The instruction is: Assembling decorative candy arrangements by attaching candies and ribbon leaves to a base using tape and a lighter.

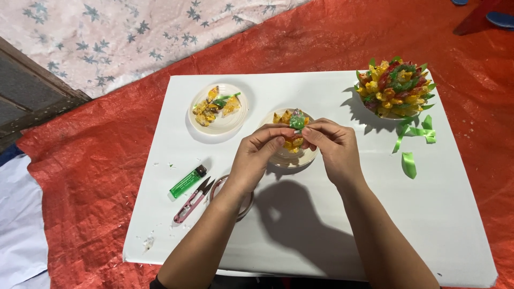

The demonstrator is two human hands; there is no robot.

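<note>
Two hands meet over the middle of the white desk (321, 225), pinching a small folded piece of green ribbon (297, 122) between them: the left hand (256, 158) has its grip narrowed on the piece's lower left side, and the right hand (334, 145) closes thumb and forefinger on its right side. Directly under the ribbon piece sits a small round dish (284, 158), holding a few yellow and orange folded pieces (284, 116) that show past the fingers. Left of it, apart, a white plate (231, 124) carries several loose yellow pieces and one green strip. At the far right corner a bowl-shaped cluster (395, 85) is packed with yellow, red and green folded ribbon, green tips sticking out round its edge. Loose green ribbon scraps (416, 140) lie just below that cluster. Near the left forearm lie a green lighter (187, 182) and pink thread snips (193, 202), side by side. Red sheeting (85, 176) covers the floor around the desk.
</note>
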